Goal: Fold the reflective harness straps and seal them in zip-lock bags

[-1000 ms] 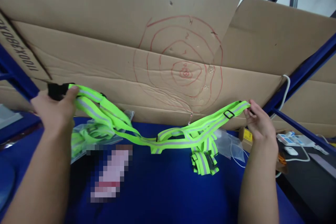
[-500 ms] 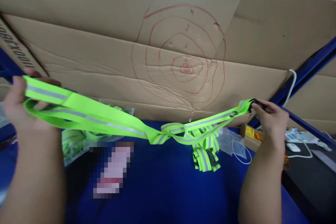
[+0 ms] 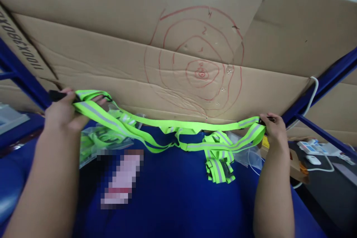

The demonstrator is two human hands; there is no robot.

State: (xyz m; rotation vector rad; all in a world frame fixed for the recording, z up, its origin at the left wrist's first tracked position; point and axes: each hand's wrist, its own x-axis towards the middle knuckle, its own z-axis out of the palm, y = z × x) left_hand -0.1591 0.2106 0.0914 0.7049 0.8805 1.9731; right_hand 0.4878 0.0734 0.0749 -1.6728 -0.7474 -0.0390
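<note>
A neon-yellow reflective strap (image 3: 173, 123) with a grey stripe hangs in slack loops between my two hands, above the blue table. My left hand (image 3: 65, 109) is closed around its left end, where a black buckle piece (image 3: 57, 96) sticks out. At the other end, my right hand (image 3: 273, 126) pinches the strap by a black clip (image 3: 268, 119). Around the middle, the strands gather at a small dark fitting (image 3: 175, 139). Beneath the right half lies a folded bundle of similar straps (image 3: 220, 169). Behind my left wrist rests a clear bag of straps (image 3: 103, 139).
A pixelated pinkish object (image 3: 122, 178) lies on the blue table surface (image 3: 173, 200). Cardboard (image 3: 111, 44) with red target rings stands behind. Blue shelf posts (image 3: 323, 89) flank both sides. At right are a small box (image 3: 298, 165), a white mouse (image 3: 312, 160) and cables.
My left hand has moved right and slightly down, and a black buckle piece now shows in it. My right hand has shifted left and down. The twisted strap has spread into looser, separate strands.
</note>
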